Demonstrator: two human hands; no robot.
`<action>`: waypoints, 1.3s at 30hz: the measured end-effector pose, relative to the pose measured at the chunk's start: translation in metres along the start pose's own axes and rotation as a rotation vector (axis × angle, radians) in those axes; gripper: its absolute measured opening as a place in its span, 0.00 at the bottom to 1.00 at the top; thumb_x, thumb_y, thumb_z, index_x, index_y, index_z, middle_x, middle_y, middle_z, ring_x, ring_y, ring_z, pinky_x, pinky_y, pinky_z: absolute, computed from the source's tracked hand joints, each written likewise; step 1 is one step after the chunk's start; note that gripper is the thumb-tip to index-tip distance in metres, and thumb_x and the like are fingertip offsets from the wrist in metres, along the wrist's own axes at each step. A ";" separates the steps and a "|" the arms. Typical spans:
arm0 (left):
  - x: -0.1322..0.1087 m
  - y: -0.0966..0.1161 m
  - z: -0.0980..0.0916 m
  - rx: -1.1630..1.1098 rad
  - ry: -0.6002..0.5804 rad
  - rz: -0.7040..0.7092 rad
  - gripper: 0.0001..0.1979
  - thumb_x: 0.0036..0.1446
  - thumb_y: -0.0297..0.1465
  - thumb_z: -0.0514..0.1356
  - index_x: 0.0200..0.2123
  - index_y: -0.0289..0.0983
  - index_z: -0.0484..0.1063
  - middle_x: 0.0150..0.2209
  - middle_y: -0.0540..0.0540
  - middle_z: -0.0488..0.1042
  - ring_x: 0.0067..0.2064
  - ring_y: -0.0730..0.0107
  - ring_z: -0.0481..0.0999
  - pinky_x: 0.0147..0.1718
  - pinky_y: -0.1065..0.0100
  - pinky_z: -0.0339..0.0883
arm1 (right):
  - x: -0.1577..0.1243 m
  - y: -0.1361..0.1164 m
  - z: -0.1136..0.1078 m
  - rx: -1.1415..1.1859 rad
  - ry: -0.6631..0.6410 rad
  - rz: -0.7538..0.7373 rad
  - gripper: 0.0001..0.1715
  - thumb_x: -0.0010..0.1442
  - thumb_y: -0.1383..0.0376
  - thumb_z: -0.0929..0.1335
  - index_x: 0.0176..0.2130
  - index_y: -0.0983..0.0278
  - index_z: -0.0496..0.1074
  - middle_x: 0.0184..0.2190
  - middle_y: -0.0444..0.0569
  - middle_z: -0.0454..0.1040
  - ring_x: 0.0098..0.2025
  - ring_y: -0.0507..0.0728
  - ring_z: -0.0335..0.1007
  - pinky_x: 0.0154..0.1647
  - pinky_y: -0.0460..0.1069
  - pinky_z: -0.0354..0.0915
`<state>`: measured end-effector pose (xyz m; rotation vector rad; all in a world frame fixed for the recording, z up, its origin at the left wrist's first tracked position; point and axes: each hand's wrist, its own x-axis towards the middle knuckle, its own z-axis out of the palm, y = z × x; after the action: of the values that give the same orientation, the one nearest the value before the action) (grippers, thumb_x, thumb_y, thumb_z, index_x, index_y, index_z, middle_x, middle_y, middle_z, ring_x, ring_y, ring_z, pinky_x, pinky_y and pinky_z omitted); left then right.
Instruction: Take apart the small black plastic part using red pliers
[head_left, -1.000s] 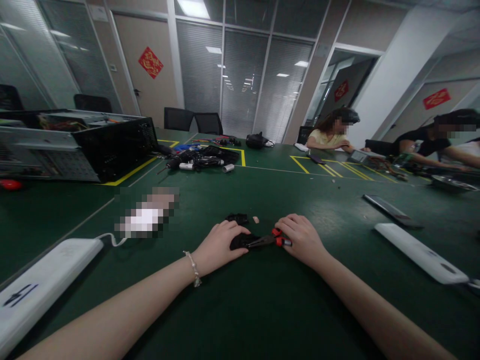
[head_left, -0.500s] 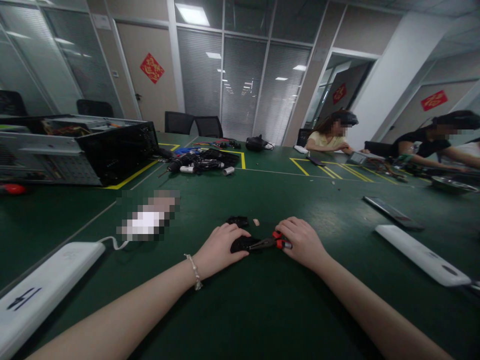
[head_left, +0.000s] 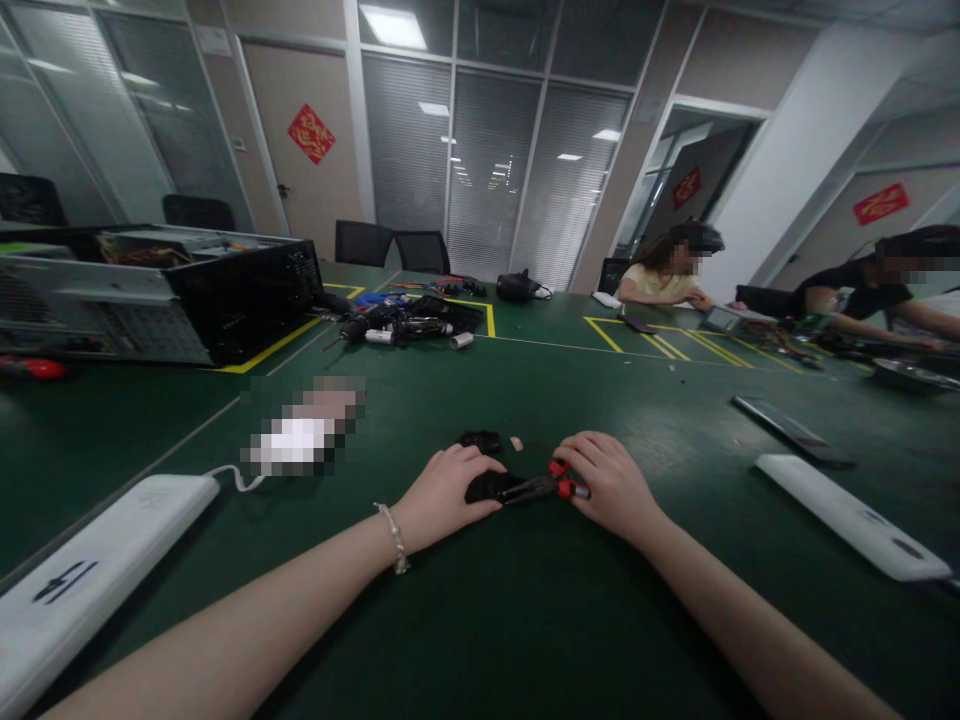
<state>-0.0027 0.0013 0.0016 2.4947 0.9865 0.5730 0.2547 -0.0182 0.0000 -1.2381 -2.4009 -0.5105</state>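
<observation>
My left hand [head_left: 450,492] is closed around a small black part [head_left: 487,487], whose exact kind I cannot make out. Red-handled needle-nose pliers [head_left: 534,488] are gripped in my right hand [head_left: 609,480], with their handles partly hidden by its fingers. The long jaws point left and meet the right side of the black part; whether they pinch it is too dark to tell. Just beyond my left hand lies another black piece [head_left: 480,440]. A small pinkish chip [head_left: 516,443] rests beside that piece on the green table [head_left: 510,620].
On the left stand an open computer case [head_left: 255,300] and a white power bank [head_left: 127,550]. A drill [head_left: 360,325] lies among cables and black parts farther back. To the right are a phone [head_left: 791,430] and another white power bank [head_left: 851,515]. Two people sit at the far right.
The whole view has shifted slightly, so everything appears a little farther right. Both hands keep their hold on the black part and the pliers, with hardly any visible movement.
</observation>
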 end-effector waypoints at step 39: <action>0.005 -0.003 -0.003 0.020 -0.109 0.073 0.18 0.54 0.36 0.57 0.49 0.48 0.63 0.41 0.50 0.67 0.42 0.63 0.65 0.40 0.65 0.56 | 0.007 -0.006 0.004 -0.006 -0.003 -0.073 0.14 0.47 0.69 0.65 0.38 0.63 0.68 0.38 0.49 0.71 0.41 0.59 0.60 0.44 0.54 0.55</action>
<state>-0.0023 0.0075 0.0043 2.5589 0.8678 0.4462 0.2451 -0.0147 -0.0005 -1.1586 -2.4561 -0.5380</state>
